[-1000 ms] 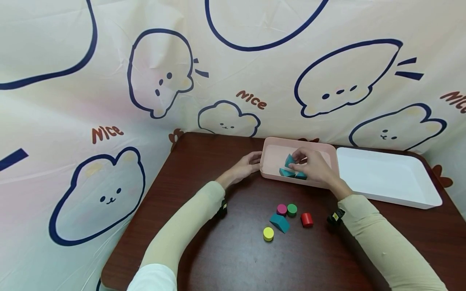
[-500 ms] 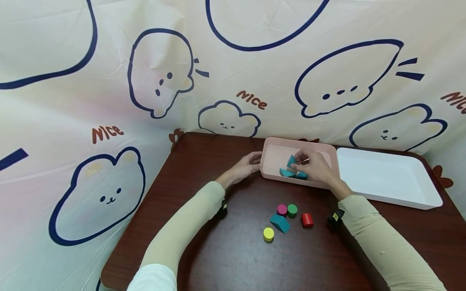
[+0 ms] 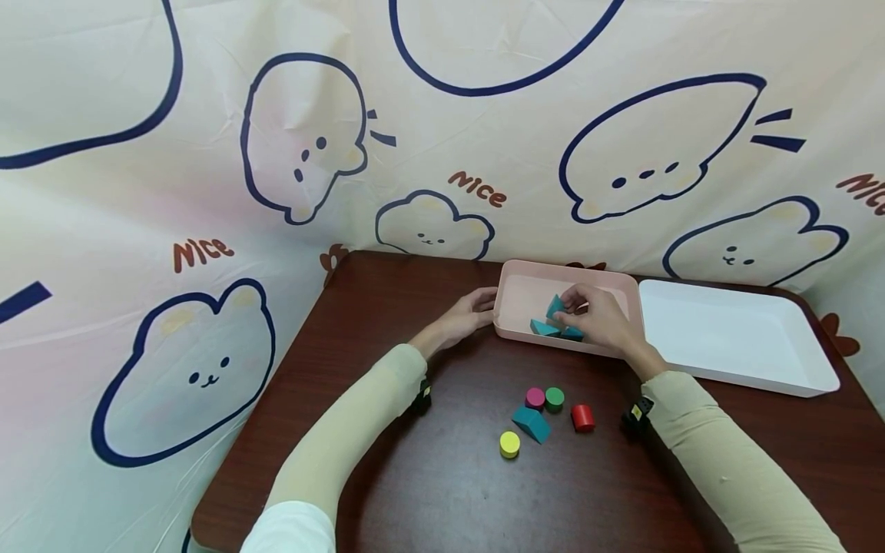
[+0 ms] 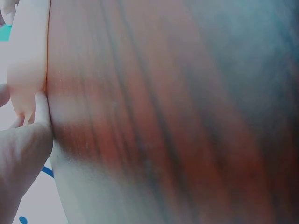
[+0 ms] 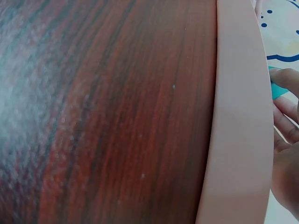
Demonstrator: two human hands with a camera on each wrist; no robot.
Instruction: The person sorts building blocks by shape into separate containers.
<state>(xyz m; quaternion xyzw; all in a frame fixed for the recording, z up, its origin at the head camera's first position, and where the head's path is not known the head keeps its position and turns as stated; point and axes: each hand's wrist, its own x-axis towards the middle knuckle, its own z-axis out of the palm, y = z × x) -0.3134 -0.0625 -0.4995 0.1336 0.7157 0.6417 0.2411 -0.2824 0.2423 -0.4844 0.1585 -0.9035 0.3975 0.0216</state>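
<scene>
Right hand (image 3: 600, 315): pinching a teal wedge (image 3: 555, 306) inside the pink tray (image 3: 517, 286).
Left hand (image 3: 463, 316): relaxed fingers against the tray's left end.
Other wedges (image 3: 544, 329): two in the tray, near the first.

Pale sheet (image 3: 442, 130) with navy-outlined cartoon bears (image 3: 207, 376) and brown lettering (image 3: 477, 190) behind a dark wood-grain table (image 3: 422, 491)

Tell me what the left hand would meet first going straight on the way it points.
Likely the left end of the pink tray: the left hand seems to touch it already, though depth is unclear.
</scene>
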